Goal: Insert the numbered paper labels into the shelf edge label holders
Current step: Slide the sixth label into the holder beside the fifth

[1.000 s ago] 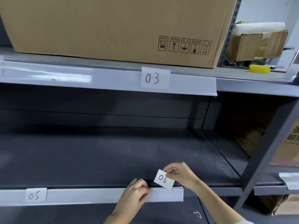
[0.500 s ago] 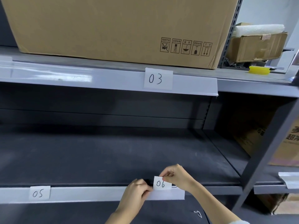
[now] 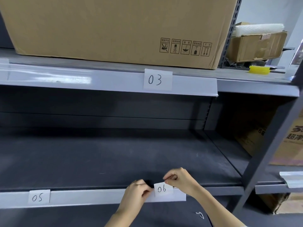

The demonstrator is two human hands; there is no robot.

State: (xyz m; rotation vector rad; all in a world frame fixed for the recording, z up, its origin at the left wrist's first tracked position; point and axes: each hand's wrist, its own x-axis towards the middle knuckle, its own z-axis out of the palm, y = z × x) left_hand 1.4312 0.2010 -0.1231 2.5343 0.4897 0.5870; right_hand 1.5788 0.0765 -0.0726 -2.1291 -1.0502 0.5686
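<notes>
Right hand [image 3: 179, 180] pinching the top corner of label 06 [image 3: 163, 188], half seated in the lower label holder [image 3: 91, 196]; left hand [image 3: 136, 191] gripping that holder's edge beside it. Farther left, label 05 [image 3: 38, 197]. Above, label 03 [image 3: 157, 79] under a big cardboard box [image 3: 106, 27] on grey steel shelving [image 3: 259, 89].

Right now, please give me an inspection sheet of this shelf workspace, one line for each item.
Surface: grey lower shelf, bare.
Job's things: label 06 partly in the lower holder strip; label 05 and label 03 seated.
Clutter: big carton, small open box, yellow object.
Grippers: left hand grips the strip; right hand pinches label 06.
Cables: nothing seen.
Surroundings: printed carton at the right.
</notes>
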